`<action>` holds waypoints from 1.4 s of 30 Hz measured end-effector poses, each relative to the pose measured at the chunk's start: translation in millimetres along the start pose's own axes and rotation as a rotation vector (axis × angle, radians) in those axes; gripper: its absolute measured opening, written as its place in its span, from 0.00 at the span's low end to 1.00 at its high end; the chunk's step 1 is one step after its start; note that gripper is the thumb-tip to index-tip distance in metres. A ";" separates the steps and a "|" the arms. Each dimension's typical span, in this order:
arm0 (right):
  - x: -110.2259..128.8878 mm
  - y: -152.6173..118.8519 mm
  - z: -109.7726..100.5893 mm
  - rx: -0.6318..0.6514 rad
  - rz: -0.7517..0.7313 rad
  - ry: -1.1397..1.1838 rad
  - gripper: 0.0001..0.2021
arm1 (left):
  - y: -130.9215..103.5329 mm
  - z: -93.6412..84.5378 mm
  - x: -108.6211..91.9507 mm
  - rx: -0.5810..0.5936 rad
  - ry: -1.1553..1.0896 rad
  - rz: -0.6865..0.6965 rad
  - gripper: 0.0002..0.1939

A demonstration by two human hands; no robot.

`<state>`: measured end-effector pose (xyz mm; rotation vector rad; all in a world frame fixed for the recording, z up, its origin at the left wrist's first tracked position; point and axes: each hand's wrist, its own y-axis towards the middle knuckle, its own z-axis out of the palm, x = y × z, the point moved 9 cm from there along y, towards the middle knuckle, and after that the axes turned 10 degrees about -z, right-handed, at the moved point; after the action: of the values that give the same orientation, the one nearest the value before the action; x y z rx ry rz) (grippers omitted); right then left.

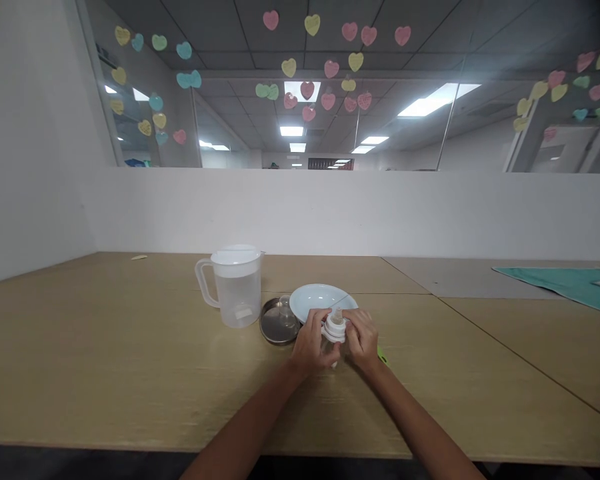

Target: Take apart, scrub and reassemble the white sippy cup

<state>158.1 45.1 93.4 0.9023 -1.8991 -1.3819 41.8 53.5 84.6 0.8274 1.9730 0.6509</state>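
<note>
Head view: both hands [336, 339] are gripping the white-collared bottle [335, 327] from opposite sides, fingers curling, forearms converging above the bench [180, 387].

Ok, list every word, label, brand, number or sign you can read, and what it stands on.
No text is readable here.
Pitcher: a pale patch, perhaps a label, too blurred to read.
Heart-shaped notes on the glass: any writing is too small to read.
White bottle top at the hands: no marking I can make out.
</note>
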 end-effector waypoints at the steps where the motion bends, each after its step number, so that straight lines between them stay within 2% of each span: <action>1: -0.3 0.1 -0.1 -0.003 0.007 0.001 0.11 | 0.0 0.4 -0.1 0.001 0.000 0.000 0.33; 8: 0.2 -1.4 -12.9 -0.118 0.002 -0.043 0.10 | 0.1 2.9 -0.3 0.004 0.015 -0.005 0.36; 16: 41.2 3.3 -10.7 -0.047 -0.307 -0.089 0.06 | -1.8 -1.0 -5.4 -0.047 0.008 0.042 0.27; 18: 44.6 2.3 -7.2 -0.024 -0.336 -0.094 0.06 | -2.2 -1.5 -6.5 -0.048 -0.003 0.051 0.27; 20: 38.1 1.2 -7.9 -0.047 -0.286 -0.111 0.06 | -2.2 -1.6 -6.2 -0.043 -0.004 0.052 0.27; 24: 13.8 -2.4 -18.1 -0.150 -0.088 -0.162 0.08 | -1.9 -0.4 -3.1 -0.025 0.004 0.050 0.28; 28: 20.8 -1.5 -13.1 -0.085 -0.154 -0.154 0.08 | -2.4 0.4 -3.1 -0.007 0.011 0.062 0.28; 31: 30.9 -1.3 -12.3 -0.089 -0.202 -0.108 0.07 | -2.9 -1.3 -4.6 -0.023 0.033 0.064 0.30; 34: 26.1 -1.3 -13.9 -0.124 -0.127 -0.091 0.08 | -2.5 -2.5 -3.8 -0.035 0.043 0.042 0.31; 38: 5.3 -2.6 -10.0 -0.122 0.040 -0.052 0.11 | -2.0 -1.6 -1.7 -0.025 0.027 0.028 0.32; 42: -0.9 -5.6 -4.8 -0.131 0.042 0.001 0.14 | -1.7 2.1 -0.8 -0.002 0.037 0.023 0.35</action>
<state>163.4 42.0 89.2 0.7944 -1.7935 -1.4620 43.5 52.1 82.8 0.8432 1.9990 0.6855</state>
